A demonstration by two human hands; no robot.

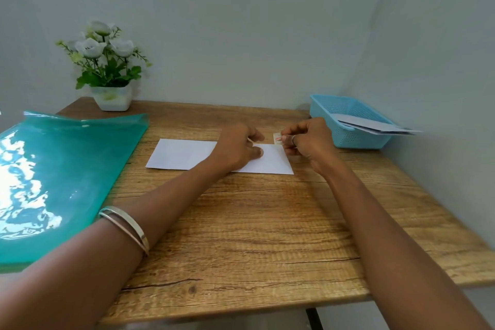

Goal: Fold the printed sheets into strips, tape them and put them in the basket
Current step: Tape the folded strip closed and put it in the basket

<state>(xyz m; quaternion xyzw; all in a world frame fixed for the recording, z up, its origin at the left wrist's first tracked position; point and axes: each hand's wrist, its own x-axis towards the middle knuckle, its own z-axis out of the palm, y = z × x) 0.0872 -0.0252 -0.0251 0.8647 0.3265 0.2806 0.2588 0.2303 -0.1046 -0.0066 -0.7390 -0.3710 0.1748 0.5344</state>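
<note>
- A wooden counter (pixel 267 222) fills the view, set into a pale wall corner.
- A glossy teal plastic folder (pixel 61 177) lies over its left edge.
- A potted plant with white flowers (pixel 107 67) stands at the far left corner.
- A light blue perforated basket (pixel 351 122) sits at the far right edge, with folded grey-white strips (pixel 375 124) lying in it and sticking out over its right rim.
- A folded white paper strip (pixel 182 154) lies flat mid-counter, long side left to right.
- The left hand (pixel 238 149) presses on the strip's right part, thumb and forefinger near its top edge; its grip is closed down on the paper.
- The right hand (pixel 308 136), just past the strip's upper right corner, pinches a small tape roll (pixel 277 139).
- Two bangles (pixel 126 228) circle the left forearm.
</note>
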